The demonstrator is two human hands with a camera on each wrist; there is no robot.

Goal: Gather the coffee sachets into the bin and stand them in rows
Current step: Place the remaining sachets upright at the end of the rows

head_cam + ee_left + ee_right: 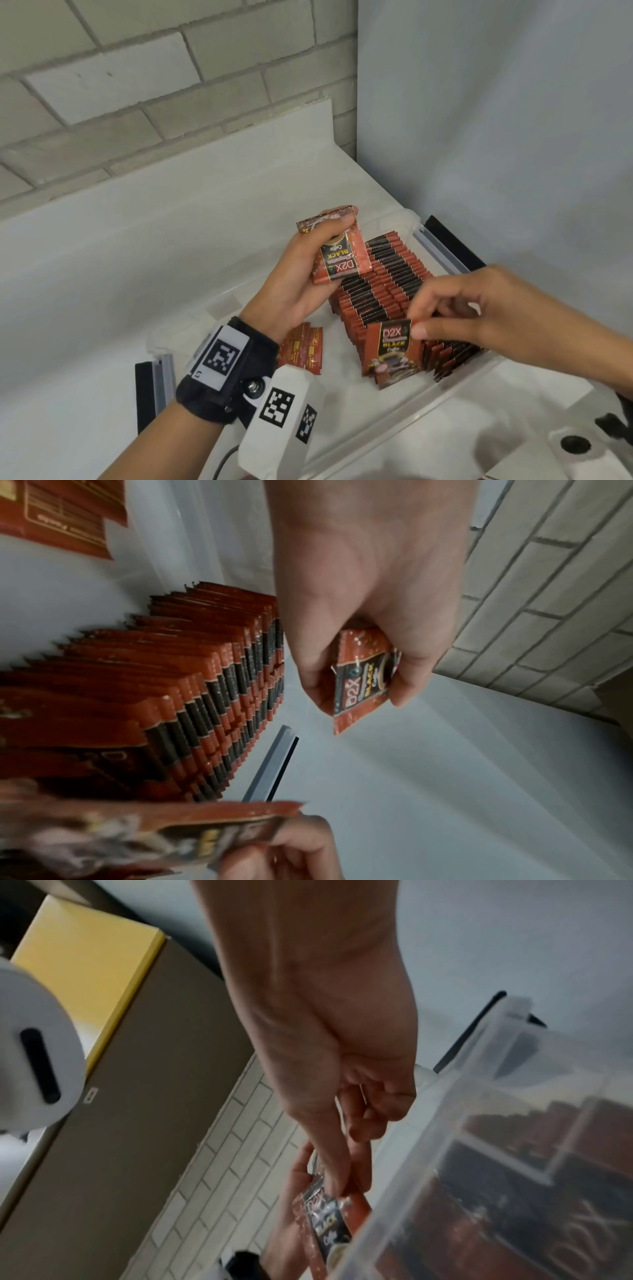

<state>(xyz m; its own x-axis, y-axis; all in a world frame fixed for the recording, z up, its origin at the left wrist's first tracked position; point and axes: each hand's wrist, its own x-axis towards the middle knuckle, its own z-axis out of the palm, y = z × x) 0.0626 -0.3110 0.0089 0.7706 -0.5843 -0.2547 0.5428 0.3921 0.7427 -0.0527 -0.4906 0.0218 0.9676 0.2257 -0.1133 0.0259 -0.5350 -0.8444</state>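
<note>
Gripping sachets (343,255) in both hands, clear bin (455,390) rim cropped, rows (387,291) partly hidden

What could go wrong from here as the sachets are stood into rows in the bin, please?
1. The right hand pinches the front sachet of the standing rows; a nudge could tip the leaning row over.
2. The left hand holds its sachets upside down relative to the front one, so they might go in with the print reversed.
3. A few loose sachets lie flat in the bin behind the left wrist and could be overlooked.
</note>
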